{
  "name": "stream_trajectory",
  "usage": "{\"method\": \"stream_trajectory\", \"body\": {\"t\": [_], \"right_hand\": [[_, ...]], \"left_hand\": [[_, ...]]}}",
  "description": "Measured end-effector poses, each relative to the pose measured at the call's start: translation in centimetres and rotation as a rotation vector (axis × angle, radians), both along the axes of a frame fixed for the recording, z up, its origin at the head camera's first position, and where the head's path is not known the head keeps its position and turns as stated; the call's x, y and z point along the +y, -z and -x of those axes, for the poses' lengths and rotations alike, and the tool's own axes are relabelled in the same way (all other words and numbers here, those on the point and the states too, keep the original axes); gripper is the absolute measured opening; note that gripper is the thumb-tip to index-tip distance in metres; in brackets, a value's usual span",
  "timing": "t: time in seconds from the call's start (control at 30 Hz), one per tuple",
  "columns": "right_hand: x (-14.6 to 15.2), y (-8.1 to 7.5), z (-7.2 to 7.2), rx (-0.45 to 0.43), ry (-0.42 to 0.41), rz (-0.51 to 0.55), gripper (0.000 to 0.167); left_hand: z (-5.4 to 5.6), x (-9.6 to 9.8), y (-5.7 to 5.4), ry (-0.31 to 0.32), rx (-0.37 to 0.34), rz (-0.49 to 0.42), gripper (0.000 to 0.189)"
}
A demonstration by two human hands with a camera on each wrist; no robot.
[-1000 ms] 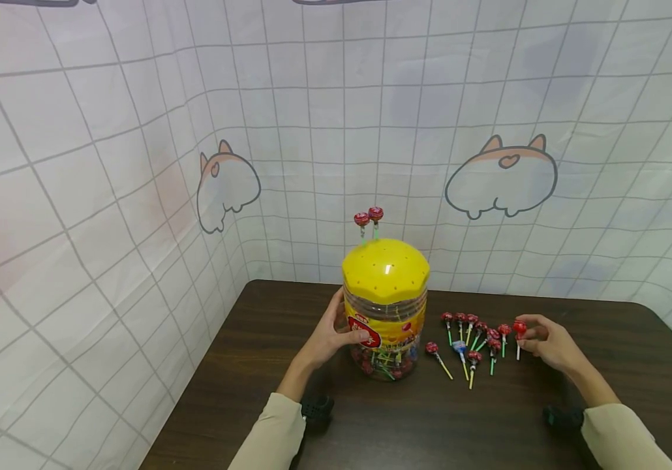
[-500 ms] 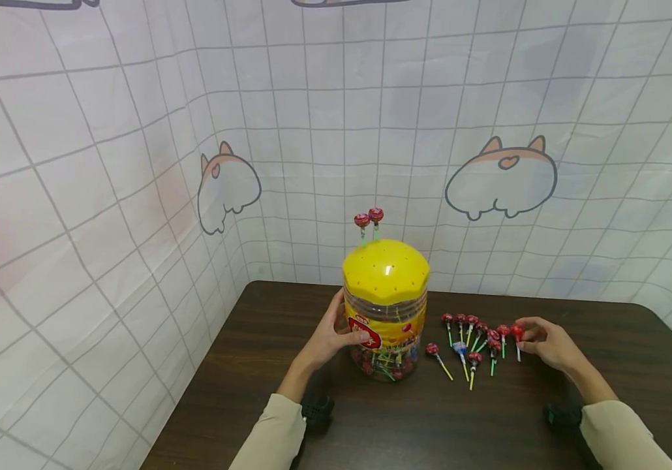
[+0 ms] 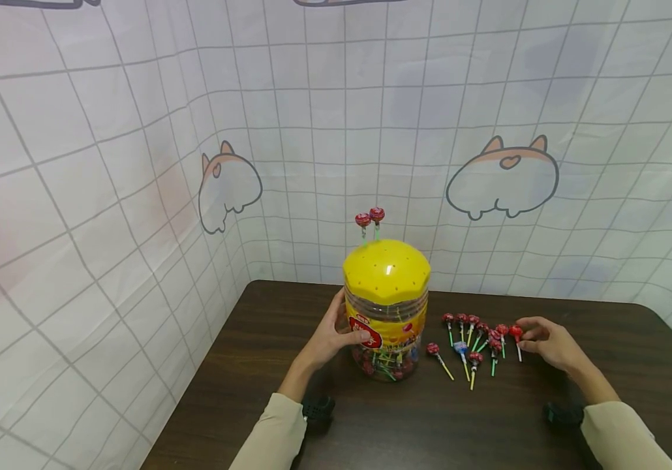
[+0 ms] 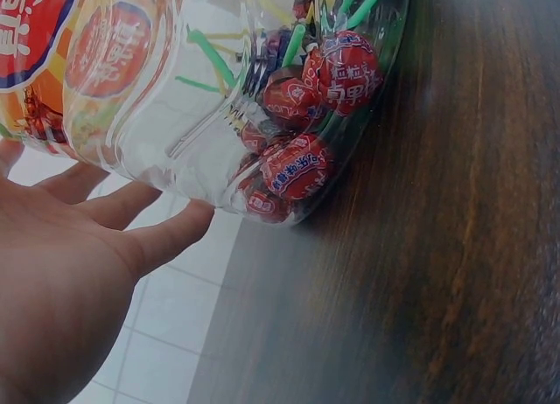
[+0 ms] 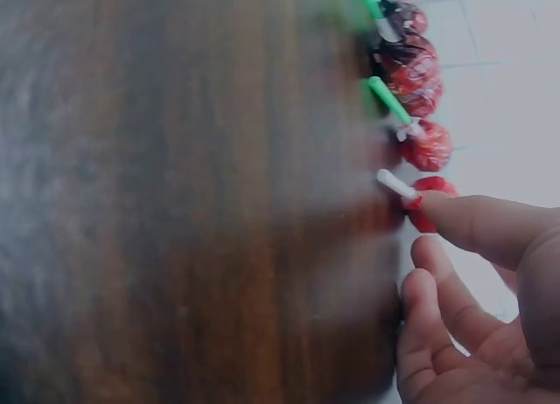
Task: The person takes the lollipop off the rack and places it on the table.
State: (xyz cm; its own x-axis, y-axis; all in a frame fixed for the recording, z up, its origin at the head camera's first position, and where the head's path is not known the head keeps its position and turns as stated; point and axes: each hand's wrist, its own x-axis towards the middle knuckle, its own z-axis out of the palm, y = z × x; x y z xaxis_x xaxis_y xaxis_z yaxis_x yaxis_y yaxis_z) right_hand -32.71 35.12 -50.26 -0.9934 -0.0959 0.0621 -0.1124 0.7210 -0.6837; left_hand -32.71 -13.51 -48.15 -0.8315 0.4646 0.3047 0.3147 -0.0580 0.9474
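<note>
A clear plastic jar with a yellow domed lid stands on the table, lollipops visible inside its base. My left hand holds its left side, thumb over the red and yellow label and fingers round the back. In the left wrist view, fingertips lie against the clear wall. Two red lollipops stand upright from holes in the lid. At the right, my right hand pinches a bright red lollipop with a white stick by its head, close to the table.
Several red-wrapped lollipops lie in a loose group between jar and right hand, among them a blue one. One lollipop lies apart beside the jar. A white grid-patterned curtain hangs behind the dark wooden table.
My right hand has moved the red lollipop slightly left, close to its neighbour, which has shifted a little left. The left hand and jar stay in place.
</note>
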Motion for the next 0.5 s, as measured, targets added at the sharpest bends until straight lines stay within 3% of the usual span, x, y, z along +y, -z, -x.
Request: {"method": "stream_trajectory", "body": {"t": [0.13, 0.23, 0.5], "right_hand": [[0.2, -0.6, -0.4, 0.03, 0.013, 0.043, 0.048], [-0.2, -1.9, -0.6, 0.079, 0.02, 0.08, 0.046], [-4.3, -8.8, -1.4, 0.257, -0.053, 0.088, 0.041]], "left_hand": [[0.1, 0.0, 0.1, 0.011, 0.005, -0.008, 0.094], [0.1, 0.0, 0.1, 0.015, 0.009, -0.01, 0.094], [0.0, 0.0, 0.1, 0.006, 0.012, -0.004, 0.095]]}}
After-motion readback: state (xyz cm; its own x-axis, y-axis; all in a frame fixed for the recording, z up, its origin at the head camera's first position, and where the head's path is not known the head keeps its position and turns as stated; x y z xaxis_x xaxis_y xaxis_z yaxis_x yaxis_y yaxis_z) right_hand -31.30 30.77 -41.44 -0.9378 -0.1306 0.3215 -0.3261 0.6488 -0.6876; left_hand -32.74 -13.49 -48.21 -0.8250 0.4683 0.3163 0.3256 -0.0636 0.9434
